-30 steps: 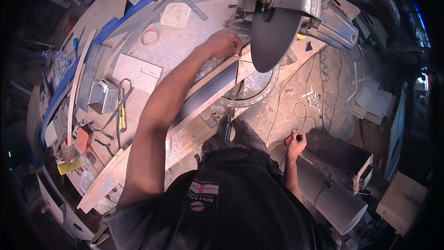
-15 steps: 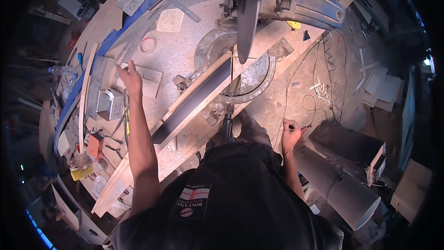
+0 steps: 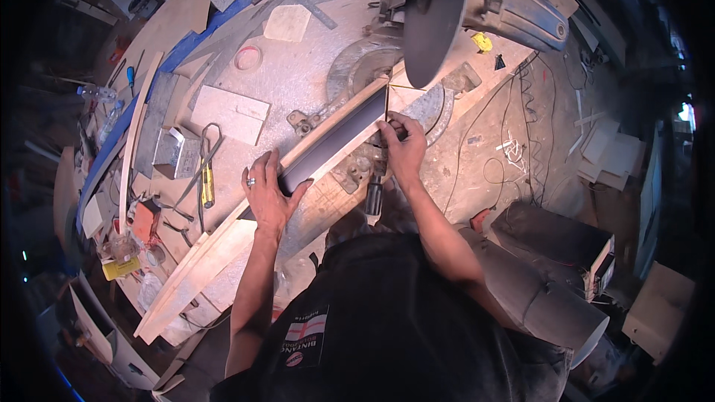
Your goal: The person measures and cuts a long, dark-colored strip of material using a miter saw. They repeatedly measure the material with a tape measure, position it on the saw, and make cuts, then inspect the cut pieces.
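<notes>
A long wooden channel piece (image 3: pixel 344 163) with a dark strip (image 3: pixel 335 138) along its inside lies diagonally across the miter saw's base. My left hand (image 3: pixel 269 192) rests over its lower part, fingers spread on the far side and thumb stretched toward the near edge. At the upper end, my right hand (image 3: pixel 404 147) has its fingers curled and fingertips pressed together beside the wood's cut end. Whatever those fingertips hold, if anything, is too small to make out. Just beyond, the saw blade (image 3: pixel 434 33) hangs raised above the round metal turntable (image 3: pixel 434 112).
Left of the piece lie a pale board (image 3: pixel 231 114), yellow-handled pliers (image 3: pixel 208 182), a metal box (image 3: pixel 176 152) and a tape roll (image 3: pixel 248 57). A yellow tape measure (image 3: pixel 482 42) sits right of the blade. Dark cylinders (image 3: pixel 551 305) stand low on the right; cables cross the floor.
My left hand has come down from the far left onto the wooden piece. My right hand has moved up and left from beside the dark cylinders to the piece's cut end.
</notes>
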